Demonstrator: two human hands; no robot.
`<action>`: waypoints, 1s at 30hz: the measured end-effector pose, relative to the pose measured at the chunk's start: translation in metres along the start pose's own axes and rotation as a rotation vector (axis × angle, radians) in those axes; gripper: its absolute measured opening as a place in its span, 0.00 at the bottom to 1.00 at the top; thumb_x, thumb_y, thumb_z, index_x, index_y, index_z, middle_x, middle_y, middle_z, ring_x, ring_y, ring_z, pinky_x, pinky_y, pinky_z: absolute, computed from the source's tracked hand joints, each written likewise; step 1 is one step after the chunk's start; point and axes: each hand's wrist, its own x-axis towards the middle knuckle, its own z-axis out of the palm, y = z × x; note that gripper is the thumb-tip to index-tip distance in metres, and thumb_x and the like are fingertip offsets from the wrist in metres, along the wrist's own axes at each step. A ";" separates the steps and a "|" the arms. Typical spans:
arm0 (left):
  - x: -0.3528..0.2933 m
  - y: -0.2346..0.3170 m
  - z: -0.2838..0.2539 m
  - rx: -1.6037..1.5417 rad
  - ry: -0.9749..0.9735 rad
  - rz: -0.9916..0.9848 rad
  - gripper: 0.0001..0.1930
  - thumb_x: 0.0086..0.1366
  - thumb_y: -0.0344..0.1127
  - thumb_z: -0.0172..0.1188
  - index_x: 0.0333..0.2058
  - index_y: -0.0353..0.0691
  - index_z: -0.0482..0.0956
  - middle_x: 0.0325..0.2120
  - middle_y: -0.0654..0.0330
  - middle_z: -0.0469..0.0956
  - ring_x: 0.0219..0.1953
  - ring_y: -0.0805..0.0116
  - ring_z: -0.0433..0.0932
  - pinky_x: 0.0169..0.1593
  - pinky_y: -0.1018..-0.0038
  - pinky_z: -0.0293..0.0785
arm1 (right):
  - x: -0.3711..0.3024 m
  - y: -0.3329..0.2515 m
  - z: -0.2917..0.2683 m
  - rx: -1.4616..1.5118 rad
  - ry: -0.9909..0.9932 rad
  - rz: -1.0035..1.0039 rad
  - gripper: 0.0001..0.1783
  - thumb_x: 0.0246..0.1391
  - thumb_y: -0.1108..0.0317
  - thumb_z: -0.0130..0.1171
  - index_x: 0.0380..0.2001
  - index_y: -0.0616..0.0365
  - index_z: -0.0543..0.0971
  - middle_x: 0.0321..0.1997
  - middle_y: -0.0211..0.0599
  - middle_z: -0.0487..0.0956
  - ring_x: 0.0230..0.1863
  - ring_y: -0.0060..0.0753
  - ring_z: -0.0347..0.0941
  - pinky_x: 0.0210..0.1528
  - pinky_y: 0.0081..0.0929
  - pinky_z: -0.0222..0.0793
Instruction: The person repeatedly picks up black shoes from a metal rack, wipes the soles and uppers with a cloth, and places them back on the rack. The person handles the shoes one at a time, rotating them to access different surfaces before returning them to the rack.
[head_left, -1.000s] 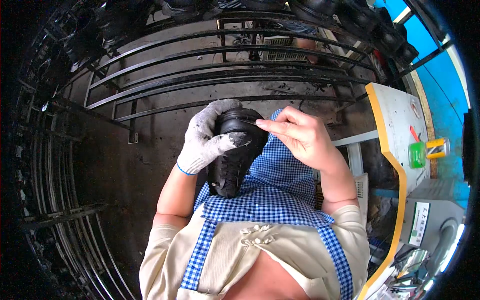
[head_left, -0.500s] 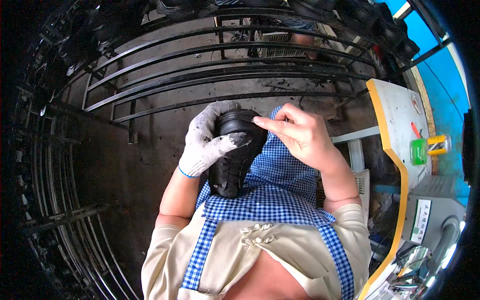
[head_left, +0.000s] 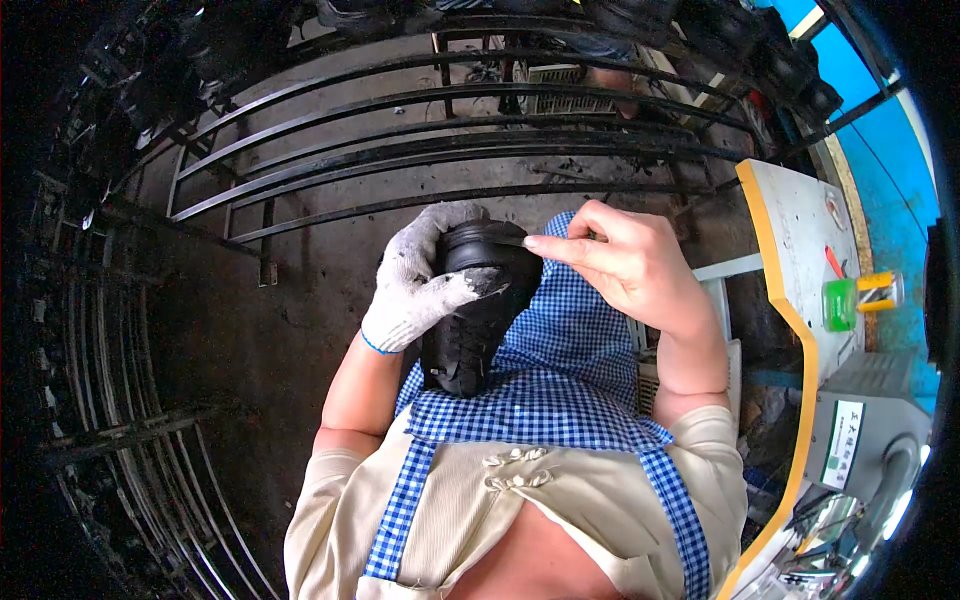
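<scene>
A black lace-up shoe (head_left: 465,340) is held above my lap, over the blue checked apron (head_left: 575,320). My left hand (head_left: 415,275), in a whitish knit glove with a blackened thumb, is wrapped around the shoe's far end, its thumb across the top. My bare right hand (head_left: 630,260) is just right of that end, thumb and forefinger pinched together. A thin line runs from the pinch to the shoe's edge; I cannot make out whether it is a thread or a slim strip.
Black metal rack rails (head_left: 400,150) cross in front, with more racks (head_left: 140,430) at left. At right stands a white worktable with a yellow edge (head_left: 778,270), holding a green container (head_left: 838,305), a yellow tape roll (head_left: 880,291) and a grey machine (head_left: 865,430). Another person's arm or leg (head_left: 612,80) shows beyond the rails.
My right hand has moved a little to the right, its pinch farther from the shoe's middle. The shoe and my left hand have shifted slightly right.
</scene>
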 end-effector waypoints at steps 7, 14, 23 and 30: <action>0.005 0.000 -0.003 0.109 -0.053 0.113 0.33 0.49 0.44 0.76 0.51 0.34 0.73 0.42 0.57 0.78 0.45 0.69 0.76 0.52 0.71 0.73 | 0.007 0.002 -0.001 0.086 0.049 -0.066 0.20 0.40 0.79 0.67 0.41 0.57 0.83 0.24 0.34 0.76 0.22 0.29 0.76 0.22 0.25 0.71; 0.012 0.008 0.006 0.183 -0.127 0.018 0.26 0.49 0.39 0.75 0.45 0.35 0.77 0.36 0.58 0.80 0.37 0.71 0.77 0.43 0.72 0.77 | 0.022 0.005 -0.003 -0.154 -0.083 -0.317 0.10 0.47 0.70 0.61 0.36 0.54 0.82 0.29 0.30 0.76 0.24 0.29 0.77 0.22 0.27 0.74; 0.023 0.004 0.018 0.551 -0.419 0.086 0.29 0.46 0.49 0.71 0.44 0.36 0.78 0.34 0.50 0.80 0.38 0.49 0.80 0.42 0.62 0.75 | 0.010 -0.004 -0.010 -0.316 -0.461 -0.284 0.05 0.47 0.68 0.54 0.26 0.59 0.74 0.28 0.36 0.72 0.29 0.35 0.77 0.28 0.31 0.76; 0.021 -0.016 0.021 0.512 -0.461 0.121 0.29 0.47 0.48 0.71 0.44 0.36 0.77 0.34 0.48 0.80 0.38 0.47 0.80 0.41 0.61 0.75 | 0.002 0.007 0.012 -0.187 -0.609 -0.168 0.12 0.42 0.67 0.61 0.27 0.62 0.73 0.30 0.41 0.74 0.31 0.44 0.78 0.31 0.37 0.77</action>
